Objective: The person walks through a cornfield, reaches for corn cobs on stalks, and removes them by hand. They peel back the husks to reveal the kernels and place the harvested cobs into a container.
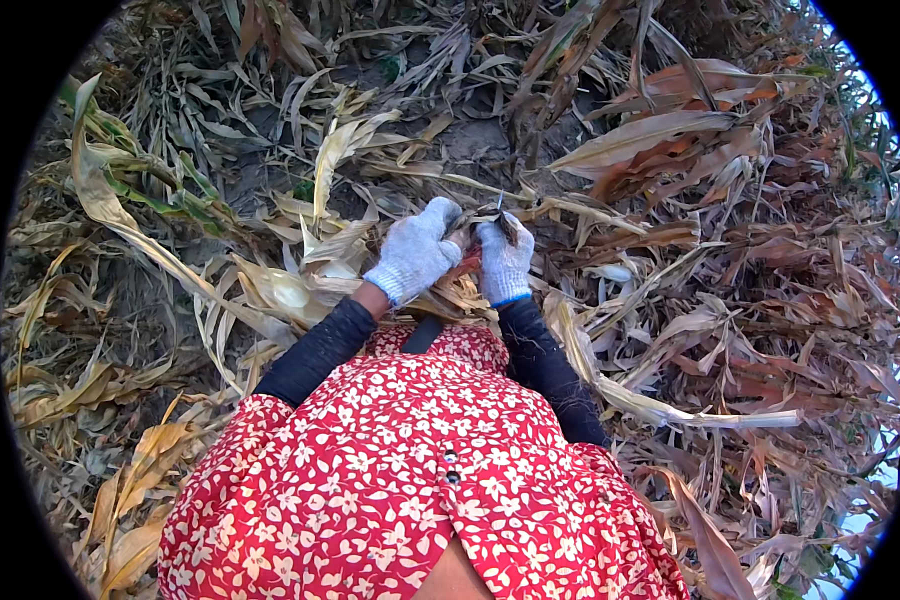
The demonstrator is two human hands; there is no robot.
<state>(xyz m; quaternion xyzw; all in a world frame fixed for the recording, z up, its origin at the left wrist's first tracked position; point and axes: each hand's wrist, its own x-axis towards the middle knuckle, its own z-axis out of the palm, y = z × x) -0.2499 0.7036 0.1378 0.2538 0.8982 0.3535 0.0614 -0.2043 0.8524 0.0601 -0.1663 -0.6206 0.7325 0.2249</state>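
Observation:
My left hand (417, 249), in a whitish knitted work glove, is closed around a brownish, husk-covered ear of corn (461, 234) near the middle of the view. Close on its right, my right hand (507, 251), in a matching glove with a blue edge, grips the dark dry tip of the husk. A thin pointed metallic-looking thing (501, 201) sticks up from the right glove; its lower part is hidden. Under the hands lie dry yellowish husks (461, 292). A pale husk (289, 291) spreads open left of my left wrist.
Dry corn stalks and leaves cover the ground all around. A long bent leaf (120, 217) arches at the left, and a cut stalk (750, 418) lies at the lower right. Reddish-brown leaves (645, 142) stand out at the upper right. Bare soil (472, 139) shows ahead of my hands.

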